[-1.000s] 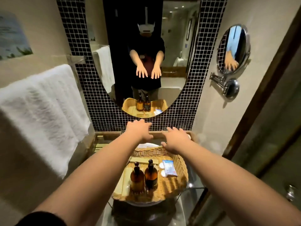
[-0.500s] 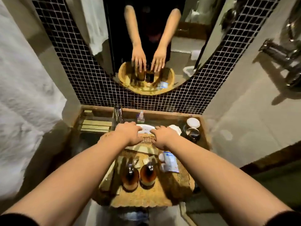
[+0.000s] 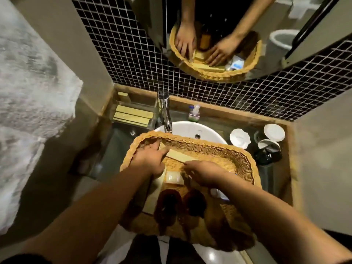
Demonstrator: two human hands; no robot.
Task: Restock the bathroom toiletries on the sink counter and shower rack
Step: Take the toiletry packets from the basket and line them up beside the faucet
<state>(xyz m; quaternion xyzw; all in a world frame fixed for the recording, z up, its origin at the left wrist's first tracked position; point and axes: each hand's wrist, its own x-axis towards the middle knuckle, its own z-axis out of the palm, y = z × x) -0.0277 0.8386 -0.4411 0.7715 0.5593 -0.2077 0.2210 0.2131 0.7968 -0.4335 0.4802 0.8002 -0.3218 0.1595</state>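
Note:
A wicker basket (image 3: 245,164) sits across the white sink basin (image 3: 190,129). Inside lie a long tan box (image 3: 180,156), a small pale square box (image 3: 173,176) and two amber pump bottles (image 3: 167,206) at the near end. My left hand (image 3: 149,159) reaches into the basket's far left corner, its fingers touching the left end of the long box. My right hand (image 3: 205,174) rests with its fingertips on the box's right end. In the mirror both hands show fairly straight fingers lying on the boxes.
A chrome tap (image 3: 165,111) rises behind the basin. Left of it lies a clear tray with tan boxes (image 3: 131,115). A small soap bottle (image 3: 194,113) stands at the back. Covered cups and a dark kettle (image 3: 266,151) crowd the right of the counter. A white towel (image 3: 28,111) hangs at left.
The view has tipped downward over the sink. Both hands dropped from the basket's far rim into the basket and now touch the long tan box.

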